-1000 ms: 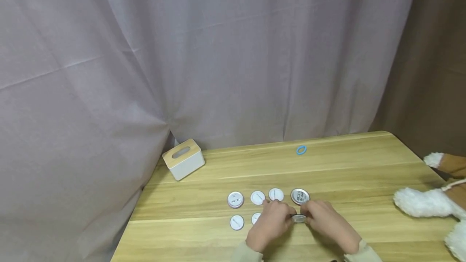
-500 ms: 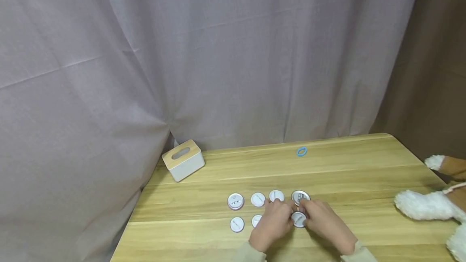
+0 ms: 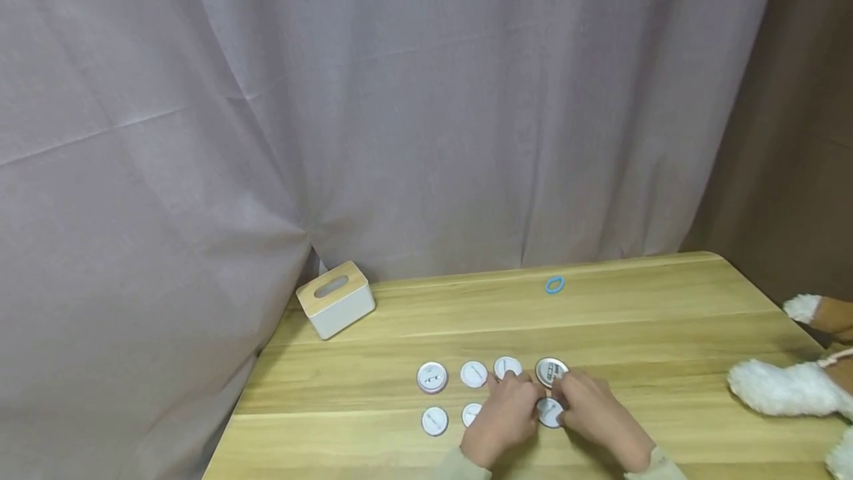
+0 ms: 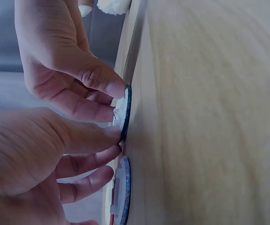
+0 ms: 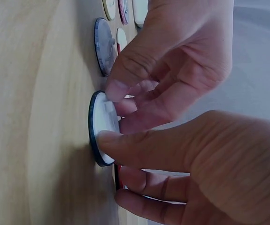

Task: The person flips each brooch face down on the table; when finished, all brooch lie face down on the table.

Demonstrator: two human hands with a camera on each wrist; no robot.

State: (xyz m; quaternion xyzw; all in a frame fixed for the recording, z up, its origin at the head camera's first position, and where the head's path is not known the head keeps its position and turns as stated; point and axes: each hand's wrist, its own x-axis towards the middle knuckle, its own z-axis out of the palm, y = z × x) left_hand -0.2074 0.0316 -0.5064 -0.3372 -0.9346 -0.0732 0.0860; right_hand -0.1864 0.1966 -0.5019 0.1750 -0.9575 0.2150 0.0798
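Note:
A round pin-back button badge [image 3: 550,412] lies nearly flat at the table surface, its white back and pin facing up. My left hand [image 3: 506,415] pinches its left edge while my right hand [image 3: 595,412] pinches the right edge. Both thumbs rest on the back of the badge [image 5: 103,129] in the right wrist view; the fingertips beyond are partly hidden. Just behind it sits a larger badge [image 3: 552,370] with a silvery back, near my right fingers. A further badge [image 3: 470,413], partly covered by my left hand, lies to the left.
More badges lie back up in rows to the left, among them a pink-rimmed badge [image 3: 432,377] and a white badge [image 3: 435,421]. Farther off are a tissue box [image 3: 336,301] and a blue ring [image 3: 554,284]. A plush toy [image 3: 786,389] lies at the right edge.
The badge between my hands was tilted up on edge and has come down to lie nearly flat, back up. Both hands stay at it. The head view has shifted slightly upward.

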